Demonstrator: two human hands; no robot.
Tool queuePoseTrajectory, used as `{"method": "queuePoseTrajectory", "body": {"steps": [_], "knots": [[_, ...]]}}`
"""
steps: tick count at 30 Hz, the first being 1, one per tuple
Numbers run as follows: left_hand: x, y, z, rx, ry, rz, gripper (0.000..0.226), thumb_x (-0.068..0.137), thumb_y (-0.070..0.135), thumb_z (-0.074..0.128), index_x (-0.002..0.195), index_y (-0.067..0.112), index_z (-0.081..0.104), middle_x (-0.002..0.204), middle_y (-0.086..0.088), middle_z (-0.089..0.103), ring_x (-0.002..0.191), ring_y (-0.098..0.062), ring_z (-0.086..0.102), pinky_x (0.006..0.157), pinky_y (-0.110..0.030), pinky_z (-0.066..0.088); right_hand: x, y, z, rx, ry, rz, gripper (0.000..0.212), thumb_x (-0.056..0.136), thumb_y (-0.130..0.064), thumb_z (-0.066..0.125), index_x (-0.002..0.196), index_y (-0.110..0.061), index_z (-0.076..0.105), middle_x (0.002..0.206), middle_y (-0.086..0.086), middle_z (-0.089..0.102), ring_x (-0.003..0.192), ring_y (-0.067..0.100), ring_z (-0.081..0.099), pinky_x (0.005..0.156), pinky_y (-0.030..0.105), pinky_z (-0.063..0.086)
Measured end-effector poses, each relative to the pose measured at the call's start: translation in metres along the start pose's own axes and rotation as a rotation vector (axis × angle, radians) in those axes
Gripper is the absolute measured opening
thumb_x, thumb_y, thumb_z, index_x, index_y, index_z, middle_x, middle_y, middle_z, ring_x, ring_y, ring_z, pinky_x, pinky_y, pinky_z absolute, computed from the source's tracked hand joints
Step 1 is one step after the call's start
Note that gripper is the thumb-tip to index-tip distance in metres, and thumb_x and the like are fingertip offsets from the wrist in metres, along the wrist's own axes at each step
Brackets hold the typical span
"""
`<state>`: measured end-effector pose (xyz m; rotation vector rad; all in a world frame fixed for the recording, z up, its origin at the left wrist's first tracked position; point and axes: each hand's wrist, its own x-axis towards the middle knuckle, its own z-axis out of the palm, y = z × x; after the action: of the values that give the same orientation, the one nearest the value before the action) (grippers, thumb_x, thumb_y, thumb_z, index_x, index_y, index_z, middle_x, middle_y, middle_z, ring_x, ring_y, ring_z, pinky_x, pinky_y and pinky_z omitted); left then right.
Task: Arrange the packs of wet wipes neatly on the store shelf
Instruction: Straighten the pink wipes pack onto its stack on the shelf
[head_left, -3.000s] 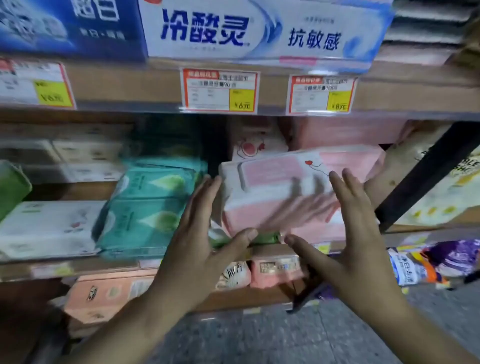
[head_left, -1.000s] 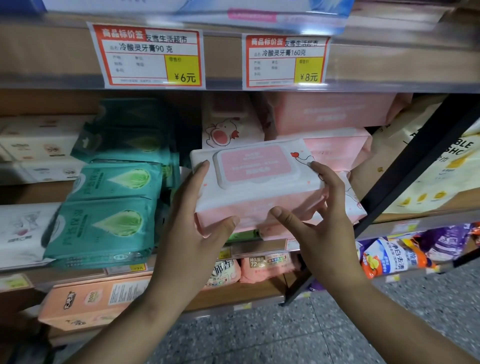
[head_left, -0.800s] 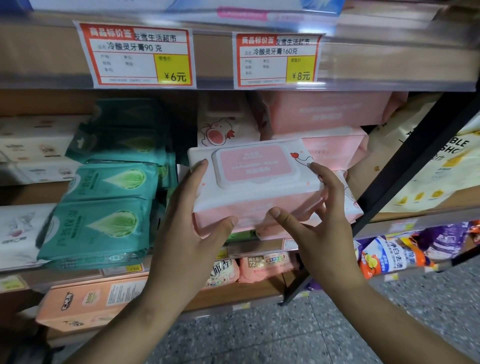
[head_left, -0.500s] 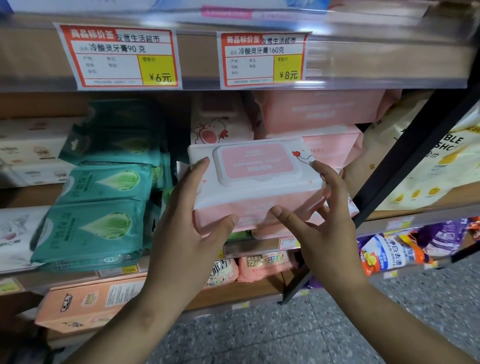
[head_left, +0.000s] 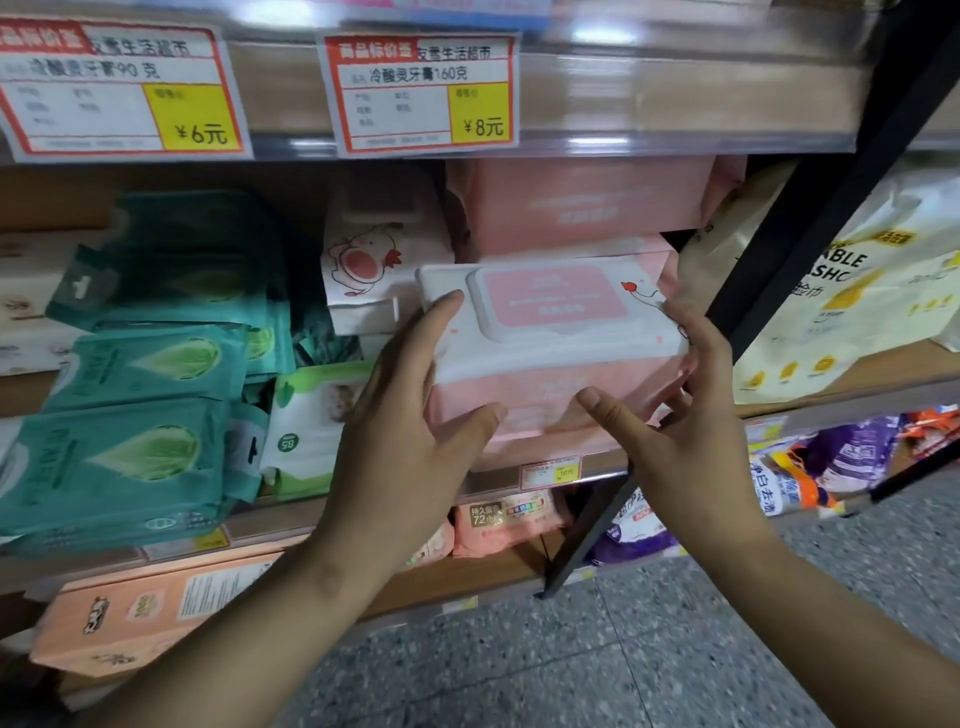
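A pink-and-white pack of wet wipes (head_left: 550, 358) with a pink flip lid sits at the front edge of the middle shelf (head_left: 831, 402), held between both hands. The left hand (head_left: 410, 431) grips the pack's left end, fingers up along the side and thumb pressed on the near face. The right hand (head_left: 691, 426) clasps the right end, fingers wrapped behind it and thumb on the near face. Behind and above the pack lie more pink packs (head_left: 582, 208), stacked toward the far side of the shelf. Just to the left stands a white pack with a cartoon figure (head_left: 374, 265), and lower left a white-and-green pack (head_left: 311, 415). Farther left are stacks of teal packs (head_left: 135, 410), leaning unevenly. To the right, beyond a black slanted post (head_left: 810, 218), sits a cream bag with yellow print (head_left: 852, 301). Two price tags (head_left: 421, 93) hang on the shelf edge above. The lower shelf holds an orange box (head_left: 156, 608) and small pink packs (head_left: 504, 519).
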<state>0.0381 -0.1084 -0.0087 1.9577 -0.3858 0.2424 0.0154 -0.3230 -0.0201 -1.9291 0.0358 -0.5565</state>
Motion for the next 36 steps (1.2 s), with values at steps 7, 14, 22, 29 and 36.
{"method": "queuePoseTrajectory", "body": {"steps": [7,14,22,29,36], "knots": [[0.016,-0.001,0.014,0.048,-0.025,0.056,0.081,0.082,0.027,0.077,0.146,0.046,0.031,0.143,0.034,0.03,0.118,0.034,0.021,0.091,0.007,0.02,0.008,0.007,-0.024,-0.087,-0.033,-0.01,0.087,0.083,-0.021,0.082,0.146,-0.051,0.029,0.149,-0.017,0.045,0.119,0.025,0.061,0.095,0.052,0.055],[0.022,-0.01,0.006,-0.053,-0.094,0.055,0.093,0.082,0.024,0.076,0.151,0.047,0.018,0.154,0.03,0.024,0.128,0.021,0.034,0.096,-0.025,0.049,0.007,0.014,-0.037,-0.431,0.182,-0.096,0.099,0.07,-0.031,0.091,0.149,-0.018,0.034,0.125,-0.006,0.046,0.107,0.016,0.055,0.089,0.043,0.054],[0.015,-0.012,0.009,-0.044,-0.096,0.014,0.085,0.083,0.025,0.076,0.146,0.053,0.027,0.142,0.043,0.024,0.059,0.0,0.063,0.069,-0.019,0.054,0.015,0.021,-0.044,-0.369,0.266,-0.012,0.106,0.065,-0.043,0.092,0.149,-0.022,0.032,0.143,0.007,0.04,0.128,0.02,0.046,0.105,0.048,0.045],[0.015,-0.009,0.017,0.007,-0.074,-0.005,0.084,0.083,0.031,0.075,0.145,0.057,0.024,0.139,0.047,0.02,0.057,-0.016,0.066,0.068,-0.021,0.054,0.019,0.02,-0.047,-0.366,0.283,0.05,0.107,0.068,-0.044,0.09,0.151,-0.022,0.028,0.146,0.007,0.039,0.127,0.021,0.048,0.106,0.045,0.045],[0.025,-0.015,0.018,-0.002,-0.068,0.024,0.082,0.083,0.028,0.075,0.146,0.052,0.027,0.154,0.029,0.029,0.047,-0.002,0.05,0.065,-0.017,0.047,0.023,0.016,-0.043,-0.368,0.264,0.101,0.101,0.068,-0.044,0.09,0.149,-0.023,0.032,0.144,0.004,0.045,0.122,0.021,0.053,0.1,0.043,0.049]]}}
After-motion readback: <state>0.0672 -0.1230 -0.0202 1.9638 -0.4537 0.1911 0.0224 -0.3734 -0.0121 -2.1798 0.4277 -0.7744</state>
